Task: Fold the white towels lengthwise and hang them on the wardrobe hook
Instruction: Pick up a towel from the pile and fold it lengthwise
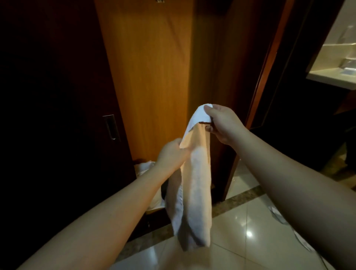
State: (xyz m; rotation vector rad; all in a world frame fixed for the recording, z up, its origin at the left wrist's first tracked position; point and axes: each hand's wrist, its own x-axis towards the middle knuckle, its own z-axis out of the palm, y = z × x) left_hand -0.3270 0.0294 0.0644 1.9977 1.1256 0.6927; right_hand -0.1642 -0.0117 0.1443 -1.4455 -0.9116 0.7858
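Note:
A white towel (196,185) hangs in a long narrow fold in front of the open wardrobe. My right hand (224,124) pinches its top corner, raised at about mid-frame. Lower and to the left, my left hand (171,155) grips the towel's upper edge. The towel's bottom end dangles above the tiled floor. A small metal fitting (159,1) shows at the very top edge of the wardrobe's orange back panel (146,77); I cannot tell if it is the hook.
More white cloth (145,166) lies low inside the wardrobe behind my left forearm. A dark wardrobe door with a recessed handle (111,127) stands at the left. Glossy floor tiles (240,221) spread below. A lit counter (331,77) is at the far right.

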